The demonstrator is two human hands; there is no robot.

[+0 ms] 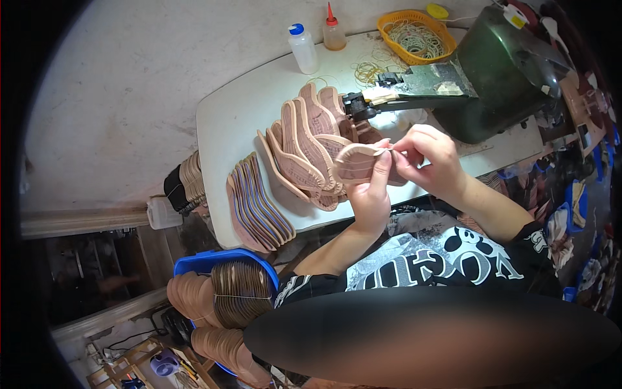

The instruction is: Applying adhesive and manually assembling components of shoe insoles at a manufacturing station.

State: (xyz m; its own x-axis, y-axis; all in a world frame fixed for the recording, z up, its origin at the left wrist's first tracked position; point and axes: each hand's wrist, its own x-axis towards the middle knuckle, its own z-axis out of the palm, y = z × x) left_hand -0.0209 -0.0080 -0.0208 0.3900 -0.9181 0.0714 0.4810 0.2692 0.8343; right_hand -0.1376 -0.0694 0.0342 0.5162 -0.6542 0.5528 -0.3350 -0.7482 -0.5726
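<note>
My left hand (372,202) grips a brown shoe insole (355,166) with a pale puckered rim, its thumb lying along the top. With thumb and forefinger pinched, my right hand (433,159) is at the insole's pale edge, close to the left thumb. Whether a thread or strip is between those fingertips is too small to tell. Just beyond, on the white table (223,123), lies a loose pile of similar rimmed insoles (301,146). The dark head of a sewing machine (358,107) stands over the pile's right side, its lamp lit.
Left of the pile lies a fanned row of insoles (258,204). The green machine body (492,78) fills the right. At the back are a white bottle (303,52), a red-tipped bottle (334,35) and a yellow basket (391,44) of cords. A blue tub (194,262) holds bundled insoles below left.
</note>
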